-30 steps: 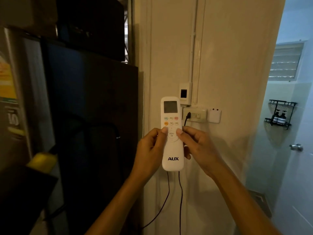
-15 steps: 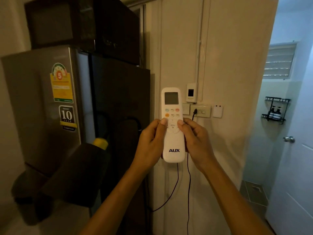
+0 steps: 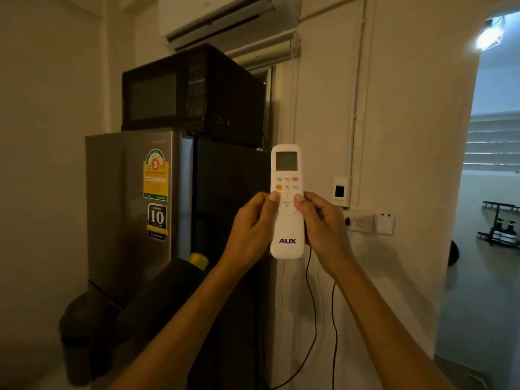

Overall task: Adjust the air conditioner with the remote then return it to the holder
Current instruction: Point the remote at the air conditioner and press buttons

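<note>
A white AUX remote [image 3: 287, 232] with a grey screen and coloured buttons stands upright in front of me, held in both hands. My left hand [image 3: 251, 226] grips its left side with the thumb on the button area. My right hand [image 3: 323, 223] grips the right side, thumb next to the round menu pad. The air conditioner [image 3: 219, 18] hangs on the wall at the top of the view, above the microwave. I cannot make out a holder for the remote.
A black microwave [image 3: 191, 91] sits on a silver fridge [image 3: 135, 209] to the left. A wall socket [image 3: 358, 222] with black cables hanging down, a small white box [image 3: 341, 191] and a switch [image 3: 385, 223] are on the wall behind the remote. An open doorway is at the right.
The view has tilted up and swung left, bringing the microwave and the air conditioner into sight. Both hands have kept their grip on the remote.
</note>
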Motion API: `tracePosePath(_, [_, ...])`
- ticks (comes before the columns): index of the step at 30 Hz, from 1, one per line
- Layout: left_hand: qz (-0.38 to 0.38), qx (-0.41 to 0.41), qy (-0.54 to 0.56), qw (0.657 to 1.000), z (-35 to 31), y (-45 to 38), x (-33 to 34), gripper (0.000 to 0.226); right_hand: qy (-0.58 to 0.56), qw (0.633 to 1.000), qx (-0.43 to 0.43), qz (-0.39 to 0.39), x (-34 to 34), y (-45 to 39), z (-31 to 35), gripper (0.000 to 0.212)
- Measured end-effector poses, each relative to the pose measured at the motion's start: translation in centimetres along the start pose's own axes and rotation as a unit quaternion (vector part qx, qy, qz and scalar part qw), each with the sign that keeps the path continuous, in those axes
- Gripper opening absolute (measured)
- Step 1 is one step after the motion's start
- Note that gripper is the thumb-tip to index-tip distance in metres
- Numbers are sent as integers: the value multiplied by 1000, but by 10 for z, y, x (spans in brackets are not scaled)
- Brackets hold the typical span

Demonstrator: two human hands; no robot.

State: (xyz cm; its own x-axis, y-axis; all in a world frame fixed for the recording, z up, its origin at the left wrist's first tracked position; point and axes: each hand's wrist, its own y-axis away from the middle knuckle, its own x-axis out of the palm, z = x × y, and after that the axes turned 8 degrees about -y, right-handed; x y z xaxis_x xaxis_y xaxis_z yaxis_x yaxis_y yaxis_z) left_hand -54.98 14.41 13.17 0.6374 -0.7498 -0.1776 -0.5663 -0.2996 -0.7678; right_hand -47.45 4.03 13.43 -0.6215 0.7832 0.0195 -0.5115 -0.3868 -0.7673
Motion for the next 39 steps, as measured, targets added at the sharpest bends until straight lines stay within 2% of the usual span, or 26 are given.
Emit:
tracePosePath(4, [-6, 1, 0, 1000, -6, -13, -6, 27, -4, 1000, -10, 13, 4, -16, 10, 16])
tracePosePath(10, [-15, 42, 20, 999, -23, -34, -22, 21, 1, 1000, -13, 11, 19, -42, 25, 17])
tracePosePath(19, [-25, 75, -10, 997, -27, -56, -59, 15, -21, 999, -43, 13, 53, -64, 33, 17])
tracePosePath(29, [-22, 50, -19, 998, -16, -69, -93, 16, -47, 998, -28, -19, 87, -86, 23, 13])
tracePosePath(39, [-21, 45, -19, 999, -5, -77, -98, 14, -28, 999, -3, -38, 90, -103, 24, 13])
